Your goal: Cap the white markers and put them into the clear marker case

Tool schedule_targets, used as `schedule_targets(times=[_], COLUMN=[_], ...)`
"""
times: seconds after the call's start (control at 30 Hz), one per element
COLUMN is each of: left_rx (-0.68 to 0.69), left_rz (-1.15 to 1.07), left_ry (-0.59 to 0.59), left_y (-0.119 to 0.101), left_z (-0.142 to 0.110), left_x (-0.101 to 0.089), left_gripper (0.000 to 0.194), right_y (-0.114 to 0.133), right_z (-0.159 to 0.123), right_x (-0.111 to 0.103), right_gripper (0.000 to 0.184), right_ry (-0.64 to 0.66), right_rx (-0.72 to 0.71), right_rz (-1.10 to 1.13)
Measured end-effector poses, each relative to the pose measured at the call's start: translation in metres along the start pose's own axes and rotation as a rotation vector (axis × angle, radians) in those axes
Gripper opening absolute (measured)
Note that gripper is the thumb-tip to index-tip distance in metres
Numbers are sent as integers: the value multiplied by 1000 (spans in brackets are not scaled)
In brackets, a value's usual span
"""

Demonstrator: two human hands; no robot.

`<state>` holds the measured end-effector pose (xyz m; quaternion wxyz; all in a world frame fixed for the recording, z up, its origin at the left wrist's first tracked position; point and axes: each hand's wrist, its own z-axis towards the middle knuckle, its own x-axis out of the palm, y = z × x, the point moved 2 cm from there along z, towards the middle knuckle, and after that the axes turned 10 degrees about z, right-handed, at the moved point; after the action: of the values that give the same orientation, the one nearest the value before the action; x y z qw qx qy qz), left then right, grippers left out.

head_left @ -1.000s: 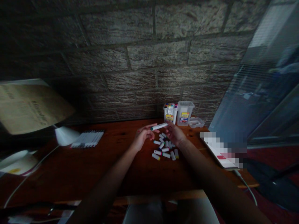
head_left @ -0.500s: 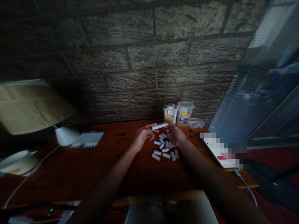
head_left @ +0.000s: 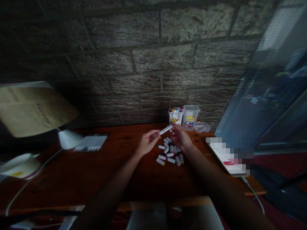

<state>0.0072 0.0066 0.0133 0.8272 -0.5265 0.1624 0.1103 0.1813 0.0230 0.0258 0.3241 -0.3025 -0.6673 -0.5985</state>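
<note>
A white marker (head_left: 166,129) with dark print along its barrel is held slantwise above the table, its right end higher. My left hand (head_left: 147,143) pinches its lower left end between thumb and fingers, covering the tip. Fingers of my right hand (head_left: 181,137) are closed round the marker near its upper right end. Below and between the hands lie several white caps (head_left: 171,160) with coloured ends, scattered loosely. Just behind the right hand stands a clear tub (head_left: 170,118) packed with upright markers.
Beside the full tub are another clear tub (head_left: 191,117) and a clear lid (head_left: 201,127). A row of white markers (head_left: 91,142) lies at left by a lamp (head_left: 68,139) and a white bowl (head_left: 20,166). A partly blurred-out white device (head_left: 225,158) with a cable sits at right.
My left hand has turned, its fingers now closed on the marker's left end, where a green tip showed before. The marker has tilted more steeply, right end up.
</note>
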Motion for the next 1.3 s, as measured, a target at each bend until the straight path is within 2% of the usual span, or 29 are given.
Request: schedule_targets(times=[0.07, 0.17, 0.37, 0.7, 0.87, 1.13, 1.3], left_rx=[70, 107, 123, 137, 139, 155, 136], left_rz=[170, 278, 291, 269, 257, 241, 234], left_ry=[-31, -82, -130, -179, -217, -214, -197], left_y=[3, 7, 7, 7, 4, -5, -6], left_z=[-1, -2, 0, -1, -2, -6, -6], left_x=[2, 1, -4, -5, -6, -3, -1], left_gripper=[36, 31, 26, 26, 27, 26, 28], right_y=[1, 0, -2, -2, 0, -1, -2], right_z=[-3, -7, -13, -14, -10, -3, -3], right_x=[3, 7, 10, 11, 8, 1, 1], right_gripper=[23, 24, 27, 29, 26, 30, 31], right_ry=[73, 130, 182, 191, 140, 18, 5], right_rx=[-30, -69, -80, -69, -87, -72, -80], right_rz=[-15, -85, -166, -173, -115, -89, -94])
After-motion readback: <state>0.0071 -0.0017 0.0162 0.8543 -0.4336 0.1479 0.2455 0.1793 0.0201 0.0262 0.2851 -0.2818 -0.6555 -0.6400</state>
